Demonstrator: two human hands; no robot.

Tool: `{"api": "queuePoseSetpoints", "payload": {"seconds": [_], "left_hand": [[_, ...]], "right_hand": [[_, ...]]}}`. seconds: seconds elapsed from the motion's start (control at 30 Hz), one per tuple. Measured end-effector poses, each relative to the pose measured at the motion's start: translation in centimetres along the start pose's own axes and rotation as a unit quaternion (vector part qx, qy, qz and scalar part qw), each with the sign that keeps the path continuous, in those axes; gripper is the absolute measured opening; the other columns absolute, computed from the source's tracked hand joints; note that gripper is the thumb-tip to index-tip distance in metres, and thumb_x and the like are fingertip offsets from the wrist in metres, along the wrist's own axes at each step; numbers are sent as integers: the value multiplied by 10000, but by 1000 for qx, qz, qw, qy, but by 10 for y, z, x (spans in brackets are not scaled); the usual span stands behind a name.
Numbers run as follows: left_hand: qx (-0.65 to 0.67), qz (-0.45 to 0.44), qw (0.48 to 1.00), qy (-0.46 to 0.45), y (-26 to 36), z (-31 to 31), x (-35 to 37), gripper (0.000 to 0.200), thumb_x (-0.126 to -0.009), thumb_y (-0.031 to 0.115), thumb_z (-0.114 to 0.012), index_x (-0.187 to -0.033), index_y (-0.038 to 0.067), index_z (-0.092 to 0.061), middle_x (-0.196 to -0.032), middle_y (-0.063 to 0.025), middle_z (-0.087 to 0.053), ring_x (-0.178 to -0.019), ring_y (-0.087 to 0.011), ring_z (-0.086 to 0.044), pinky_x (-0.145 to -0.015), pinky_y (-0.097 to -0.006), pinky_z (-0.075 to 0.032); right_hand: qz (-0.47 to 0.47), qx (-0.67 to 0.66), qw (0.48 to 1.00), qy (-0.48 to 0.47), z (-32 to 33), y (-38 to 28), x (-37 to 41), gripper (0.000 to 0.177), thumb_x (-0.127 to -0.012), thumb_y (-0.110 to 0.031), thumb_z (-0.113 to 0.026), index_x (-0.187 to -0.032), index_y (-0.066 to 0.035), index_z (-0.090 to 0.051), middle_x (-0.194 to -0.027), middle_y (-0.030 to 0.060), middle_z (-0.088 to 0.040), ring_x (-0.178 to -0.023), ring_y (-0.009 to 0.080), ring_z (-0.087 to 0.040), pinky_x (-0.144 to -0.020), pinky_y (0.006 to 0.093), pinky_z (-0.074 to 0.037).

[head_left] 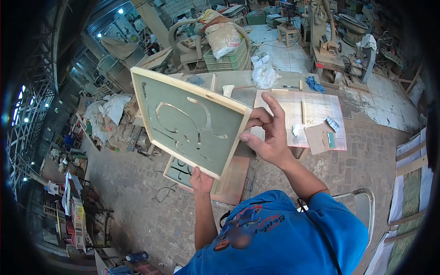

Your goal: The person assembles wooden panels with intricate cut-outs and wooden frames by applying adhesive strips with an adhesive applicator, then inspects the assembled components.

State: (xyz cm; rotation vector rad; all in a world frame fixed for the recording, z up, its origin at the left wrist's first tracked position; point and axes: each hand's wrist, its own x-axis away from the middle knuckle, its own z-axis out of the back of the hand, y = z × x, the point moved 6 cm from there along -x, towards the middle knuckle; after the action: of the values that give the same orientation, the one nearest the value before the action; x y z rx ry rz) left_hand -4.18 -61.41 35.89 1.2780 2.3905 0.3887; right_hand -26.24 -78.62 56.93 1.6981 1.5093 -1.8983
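A wooden-framed panel (178, 98) is held up at a tilt. Its face is grey-green with curved slots cut through it, and its rim is pale wood. My left hand (201, 181) grips the lower rim, the thumb over the front. At the right rim is my right hand (269, 135), its thumb against the edge and other fingers curled by the side, one finger raised. Below and partly hidden behind the held panel lies a second green panel (176, 173) with dark curved slots, near a reddish board (239, 172).
A work table with a pale board (323, 107) bears a wood strip (303, 111), a blue cloth (315, 84) and a plastic bag (265, 76). Behind stand green crates (227, 59) with a sack (223, 39). A chair (364, 206) is at my right.
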Motion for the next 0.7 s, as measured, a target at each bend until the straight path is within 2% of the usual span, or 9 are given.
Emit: {"api": "queuePoseSetpoints", "payload": {"seconds": [0.13,0.33,0.57,0.7], "left_hand": [[6,17,1000,15,-4,9,8,573,-921,146,-583,-1440,54,-358,-1468,-109,-419,-1356,-286,-385,-1145,-512,-260],[14,14,999,48,-2,19,14,575,-919,134,-575,-1444,56,-353,-1472,-108,-411,-1366,-287,-370,-1150,-516,-245],[13,-2,998,58,7,25,18,615,-893,95,-599,-1449,57,-341,-1473,-105,-410,-1369,-291,-364,-1151,-524,-236],[-10,-14,998,59,20,24,18,629,-882,79,-604,-1450,58,-336,-1471,-108,-412,-1370,-296,-362,-1145,-537,-240]], "right_hand": [[8,46,999,5,-8,-3,2,849,-803,0,-711,-1467,-23,-183,-1037,183,-608,-812,184,-649,-739,297,-515],[15,37,999,0,-16,1,5,779,-811,-15,-711,-1439,-3,-249,-985,165,-620,-772,169,-640,-713,284,-505],[15,38,999,5,-16,10,8,629,-797,-26,-722,-1326,-1,-383,-1061,175,-603,-763,163,-638,-713,287,-510],[9,53,998,-21,-13,14,6,548,-773,-22,-730,-1246,0,-456,-1094,146,-603,-750,170,-646,-700,297,-519]]}}
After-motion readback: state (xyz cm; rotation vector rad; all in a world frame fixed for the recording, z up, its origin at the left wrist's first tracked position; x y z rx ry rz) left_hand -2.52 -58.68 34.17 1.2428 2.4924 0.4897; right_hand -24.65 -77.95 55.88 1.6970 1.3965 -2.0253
